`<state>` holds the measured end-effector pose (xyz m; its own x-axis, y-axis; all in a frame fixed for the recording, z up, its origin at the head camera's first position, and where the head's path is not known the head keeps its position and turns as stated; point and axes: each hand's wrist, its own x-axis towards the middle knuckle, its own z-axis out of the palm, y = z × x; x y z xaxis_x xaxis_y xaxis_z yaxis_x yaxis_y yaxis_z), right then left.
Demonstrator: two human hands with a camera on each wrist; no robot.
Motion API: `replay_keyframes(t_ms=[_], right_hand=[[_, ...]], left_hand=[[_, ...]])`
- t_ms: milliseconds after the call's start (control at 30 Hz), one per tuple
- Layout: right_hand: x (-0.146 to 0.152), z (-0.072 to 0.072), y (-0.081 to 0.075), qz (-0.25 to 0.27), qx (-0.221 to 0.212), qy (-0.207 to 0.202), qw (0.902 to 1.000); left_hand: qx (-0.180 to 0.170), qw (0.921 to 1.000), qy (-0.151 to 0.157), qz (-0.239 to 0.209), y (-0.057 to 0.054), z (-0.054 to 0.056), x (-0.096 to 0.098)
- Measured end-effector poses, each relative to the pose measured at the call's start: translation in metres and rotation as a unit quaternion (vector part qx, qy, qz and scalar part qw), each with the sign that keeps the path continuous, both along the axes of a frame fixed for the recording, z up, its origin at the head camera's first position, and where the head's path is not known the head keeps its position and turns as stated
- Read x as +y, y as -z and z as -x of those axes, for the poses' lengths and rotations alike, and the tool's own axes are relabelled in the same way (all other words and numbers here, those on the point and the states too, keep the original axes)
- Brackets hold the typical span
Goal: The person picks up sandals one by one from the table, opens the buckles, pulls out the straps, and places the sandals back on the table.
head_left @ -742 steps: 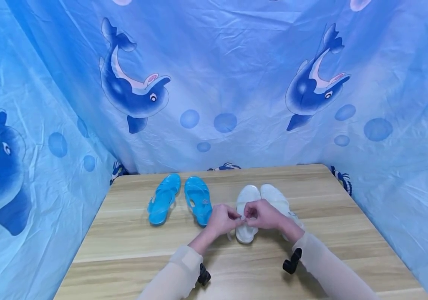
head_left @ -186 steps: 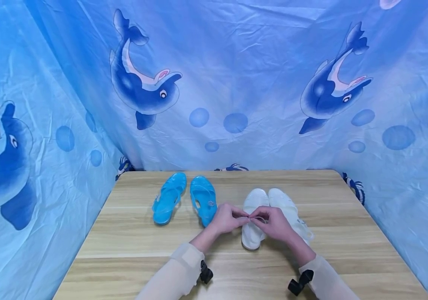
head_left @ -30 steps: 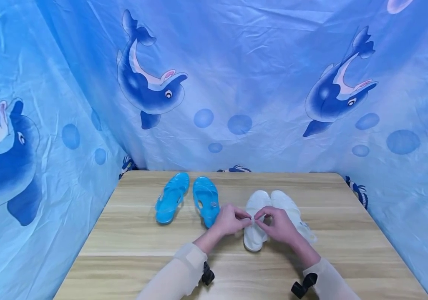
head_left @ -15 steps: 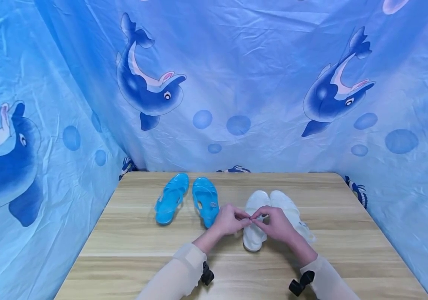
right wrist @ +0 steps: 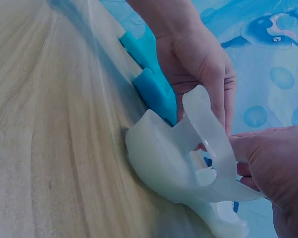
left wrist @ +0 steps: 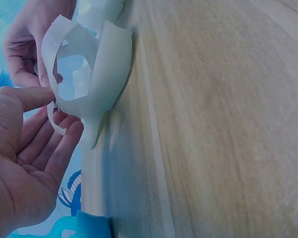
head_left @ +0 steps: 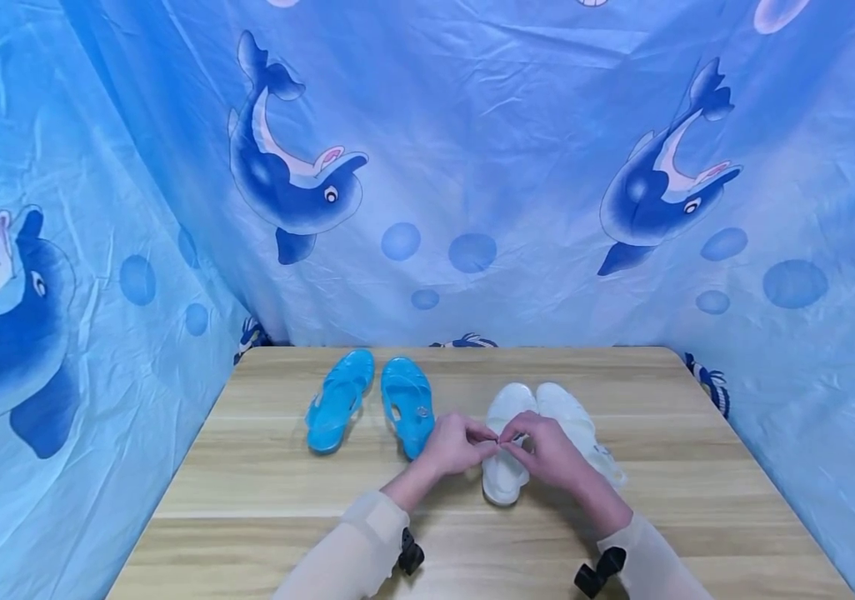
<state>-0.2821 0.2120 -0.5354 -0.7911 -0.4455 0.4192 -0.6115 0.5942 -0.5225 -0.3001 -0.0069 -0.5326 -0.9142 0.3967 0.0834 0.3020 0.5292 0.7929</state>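
A white sandal [head_left: 501,485] lies on the wooden table with its toe away from me. Its strap [left wrist: 49,47] arches above the sole. My left hand [head_left: 452,442] pinches the strap where a small metal buckle [left wrist: 55,104] shows, and a strap end [left wrist: 56,124] hangs past the fingers. From the other side my right hand [head_left: 549,450] pinches the strap close to the left fingertips; in the right wrist view this hand [right wrist: 283,161] partly hides the pinch. Whether the strap passes through the buckle cannot be told. The second white sandal [head_left: 568,414] lies touching or close alongside.
Two blue sandals [head_left: 335,408] [head_left: 403,390] lie to the left, the nearer one beside my left hand. Beneath everything is a wooden table [head_left: 262,483]. A blue dolphin-print curtain [head_left: 427,167] surrounds its back and sides.
Both hands stay at the same white sandal's strap throughout. Half a second to a second ago the fingertips shifted slightly together and apart. The head view has moved a little; the other sandals lie as before.
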Motion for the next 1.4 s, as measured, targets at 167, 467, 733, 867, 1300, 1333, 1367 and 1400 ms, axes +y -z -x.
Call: replay_keyframes(t_ms=[167, 467, 733, 867, 1300, 1333, 1367, 1400], right_hand=[[-0.0015, 0.0021, 0.0006, -0.02, 0.025, -0.012, 0.9994], [-0.003, 0.0022, 0.0024, -0.024, 0.043, -0.015, 0.9987], [-0.0019, 0.0027, -0.001, -0.018, 0.024, -0.01, 0.9995], [0.0024, 0.003, 0.0021, 0.001, 0.031, -0.008, 0.9995], [0.0035, -0.0007, 0.0069, 0.04, -0.017, 0.009, 0.999], [0.0036, -0.0011, 0.0071, 0.039, -0.015, 0.008, 0.9991], [0.0038, -0.0017, 0.0071, 0.039, -0.014, 0.008, 0.9991], [0.004, -0.0022, 0.0069, 0.04, -0.012, 0.008, 0.9991]], left_hand=[[0.0, 1.0, 0.0, 0.001, -0.0006, 0.0014, -0.0008], [0.035, 0.9993, -0.001, 0.015, -0.0005, 0.0028, -0.0014], [0.022, 0.9997, -0.006, 0.003, 0.0, 0.0021, -0.0027], [0.021, 0.9997, -0.005, 0.008, -0.002, 0.0029, 0.0006], [0.004, 0.9998, 0.016, 0.007, -0.0015, 0.0019, -0.0026], [0.005, 0.9998, 0.016, 0.007, -0.0014, 0.0017, -0.0028], [0.005, 0.9998, 0.016, 0.006, -0.0013, 0.0017, -0.0028], [0.005, 0.9998, 0.016, 0.006, -0.0013, 0.0017, -0.0028]])
